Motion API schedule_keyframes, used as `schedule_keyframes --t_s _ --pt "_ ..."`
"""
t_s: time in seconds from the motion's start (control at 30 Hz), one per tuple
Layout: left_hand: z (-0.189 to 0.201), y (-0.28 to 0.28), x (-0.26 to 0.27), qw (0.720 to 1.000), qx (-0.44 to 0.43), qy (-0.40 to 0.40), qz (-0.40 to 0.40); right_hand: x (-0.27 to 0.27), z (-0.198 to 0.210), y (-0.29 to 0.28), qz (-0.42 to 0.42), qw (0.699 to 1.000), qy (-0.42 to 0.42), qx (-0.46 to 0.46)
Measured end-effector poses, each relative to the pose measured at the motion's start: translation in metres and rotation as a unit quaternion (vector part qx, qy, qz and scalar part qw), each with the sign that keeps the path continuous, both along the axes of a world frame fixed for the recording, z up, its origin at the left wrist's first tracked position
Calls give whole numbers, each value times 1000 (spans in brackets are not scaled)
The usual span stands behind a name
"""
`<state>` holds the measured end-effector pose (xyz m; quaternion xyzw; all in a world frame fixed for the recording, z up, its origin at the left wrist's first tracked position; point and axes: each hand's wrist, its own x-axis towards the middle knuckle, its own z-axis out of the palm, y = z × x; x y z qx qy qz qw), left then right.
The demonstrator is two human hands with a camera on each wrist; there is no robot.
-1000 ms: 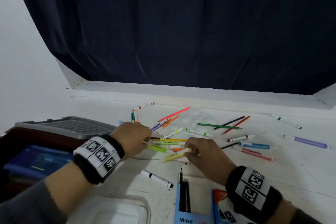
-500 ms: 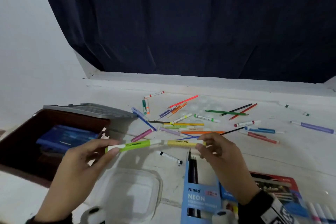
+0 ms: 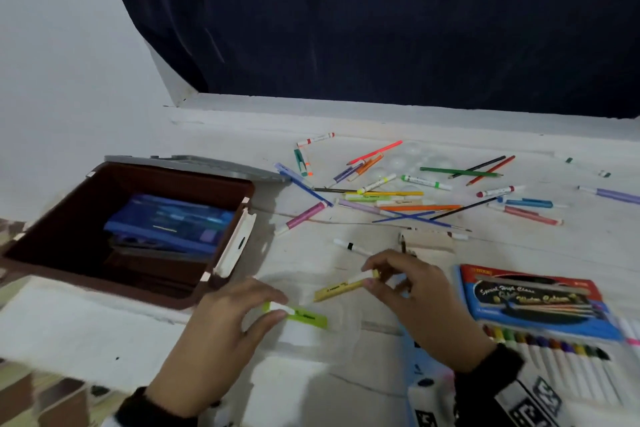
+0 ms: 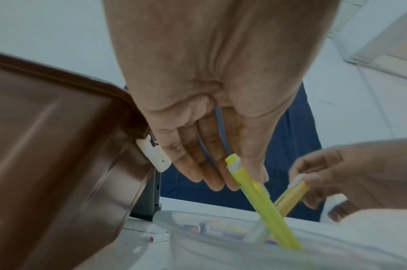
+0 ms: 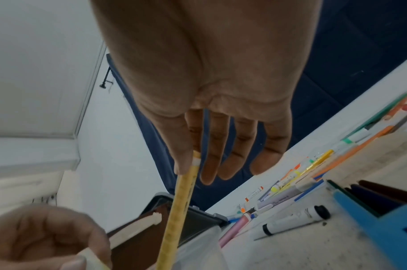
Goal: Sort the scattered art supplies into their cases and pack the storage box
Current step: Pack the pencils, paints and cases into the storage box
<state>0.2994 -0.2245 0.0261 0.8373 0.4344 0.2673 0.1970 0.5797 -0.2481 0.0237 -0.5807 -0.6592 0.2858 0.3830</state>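
Observation:
My left hand (image 3: 275,307) pinches one end of a lime-green highlighter (image 3: 304,317) near the table's front edge. To its right, my right hand (image 3: 367,277) pinches the capped end of a yellow highlighter (image 3: 337,289). In the left wrist view both highlighters slant down into a clear plastic case (image 4: 220,235), the green highlighter (image 4: 260,202) in front of the yellow highlighter (image 4: 292,195). In the right wrist view thumb and forefinger hold the yellow highlighter (image 5: 179,210). A brown storage box (image 3: 173,177) stands open at the left with a blue case (image 3: 169,222) inside.
Several loose pens and pencils (image 3: 398,194) lie scattered mid-table. A white marker with a black band (image 3: 349,246) lies just beyond my hands. A water-colour box (image 3: 533,298) and a marker set (image 3: 554,357) sit at the right. A dark curtain hangs behind.
Both hands picked the highlighters out of the pile and drew back toward me. Half a second ago the two were held end to end; now they are apart and lower.

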Motion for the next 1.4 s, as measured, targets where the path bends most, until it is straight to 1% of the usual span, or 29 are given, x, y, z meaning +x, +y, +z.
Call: schedule_keyframes --t_s 0.1,0.17,0.23,0.33,0.53,0.63,0.7,0.8,0.87,0.93,1.0,1.13,1.3,1.4 --pt "-9 5 -2 998 -6 42 -41 -16 -8 0 4 997 -78 25" --pt "-15 7 -5 997 -14 62 -53 -23 -15 0 11 995 -93 20" --pt "-20 9 -9 994 -7 90 -63 -29 -19 -1 15 995 -94 5" --pt "-25 13 -12 990 15 119 -68 -36 -21 -2 19 992 -118 -32" --pt "-35 17 -17 987 -14 148 -59 -48 -18 -1 27 978 -169 -116" --pt "-36 18 -19 989 -21 131 -68 -50 -18 0 35 969 -193 -152" --pt "-33 16 -20 992 -35 103 -69 -50 -22 0 39 970 -186 -152" --pt "-29 8 -25 998 -41 45 -28 -46 -26 2 22 985 -127 -115" --pt "-30 1 -31 999 -44 26 6 -43 -26 2 11 990 -94 -101" --pt "-33 -6 -38 997 -62 21 40 -40 -27 1 13 991 -78 -111" --pt "-39 -15 -41 994 -86 16 59 -39 -29 -2 27 988 -86 -129" --pt "-45 -24 -35 984 -172 -15 43 -39 -36 -4 47 986 -96 -131" --pt "-41 -15 -20 977 -201 -46 50 -34 -43 -5 25 988 -109 -108" --pt "-39 -14 -5 972 -227 -59 20 -23 -45 -7 12 985 -141 -101"
